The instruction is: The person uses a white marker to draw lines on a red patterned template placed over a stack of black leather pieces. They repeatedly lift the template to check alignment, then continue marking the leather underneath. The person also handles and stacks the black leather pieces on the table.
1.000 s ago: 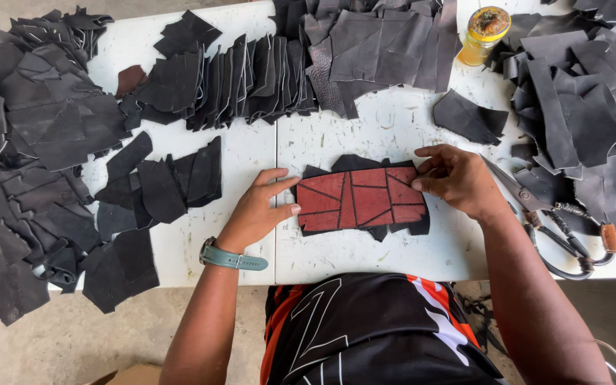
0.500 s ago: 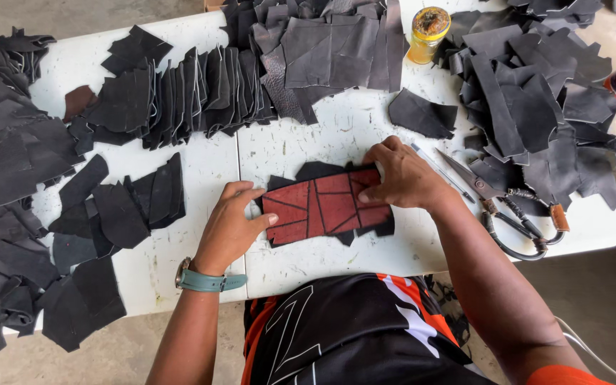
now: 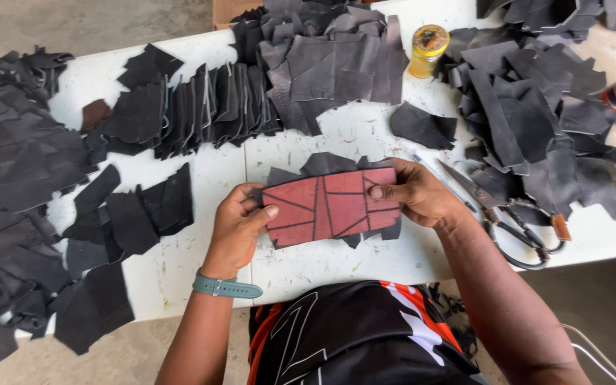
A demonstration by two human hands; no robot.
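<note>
Both hands have lifted the red patchwork panel point(image 3: 331, 207) slightly off the white table point(image 3: 365, 135) since a second ago, when it lay flat under pressing fingertips; now it is gripped at its two short ends and tilted a little. Its long axis runs left to right across the near middle of the table, with the right end sitting slightly farther than the left, and its red face, crossed by dark seam lines, is turned up. Black leather edges stick out from behind it along the far and near sides.

At the panel's left end, the left hand point(image 3: 240, 228) is clamped with the thumb on the red face and the fingers curled behind. It wears a teal watch strap point(image 3: 227, 286) at the wrist. The right hand point(image 3: 418, 192) pinches the right end in the same way, thumb on top. The two hands are apart, one at each end.

Just right of the right hand lie black-handled scissors point(image 3: 511, 221), near a heap of black leather pieces point(image 3: 536, 107). A yellow-lidded jar point(image 3: 428, 50) stands at the far side. A row of overlapped leather cuts point(image 3: 194, 107) lies far left, with more scraps point(image 3: 8, 164) spread along the left edge.
</note>
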